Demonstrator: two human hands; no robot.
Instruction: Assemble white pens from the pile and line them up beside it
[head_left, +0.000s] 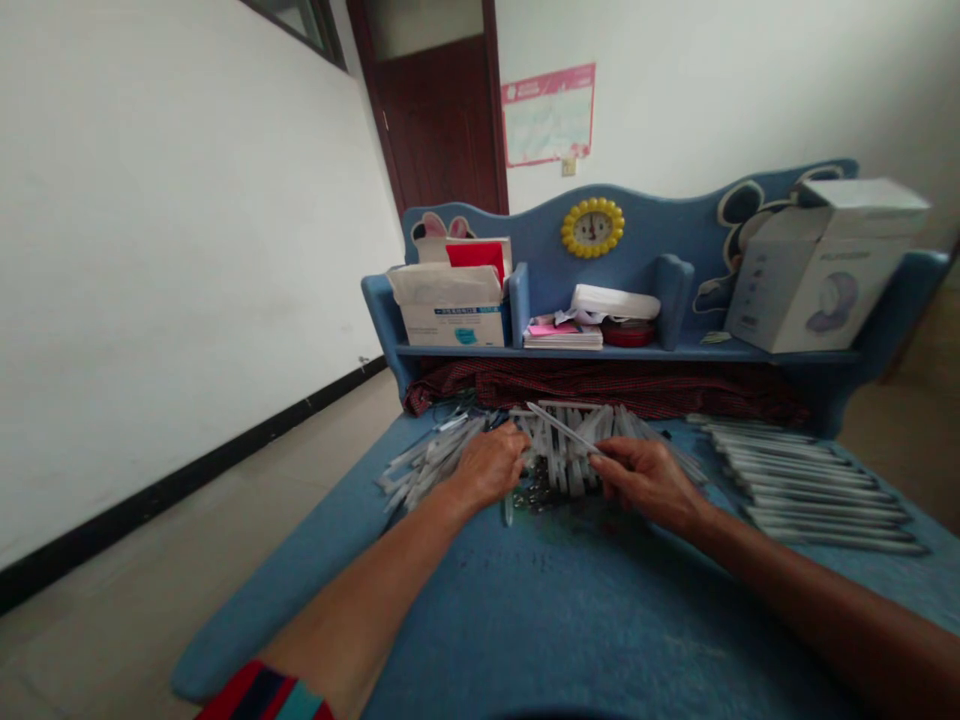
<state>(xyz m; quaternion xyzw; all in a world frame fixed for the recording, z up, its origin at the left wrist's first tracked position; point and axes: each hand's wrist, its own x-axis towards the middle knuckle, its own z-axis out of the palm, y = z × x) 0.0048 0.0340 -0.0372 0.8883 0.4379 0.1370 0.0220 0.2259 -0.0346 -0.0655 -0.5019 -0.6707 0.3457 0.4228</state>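
Note:
My right hand pinches one end of a slim pale pen-like stick, which points up and to the left. My left hand is closed over the left pile, its fingertips curled down; whatever it grips is hidden. Below its fingers shows the end of a pale stick. Between the hands lies a heap of whitish, translucent sticks with small dark pieces at its near side. More loose pale sticks are spread beside my left wrist.
On the right, long grey sticks lie in a row on the blue desk. A folded dark checked cloth runs under the shelf. The shelf holds a mask carton, a yellow-rimmed clock, papers and a white box.

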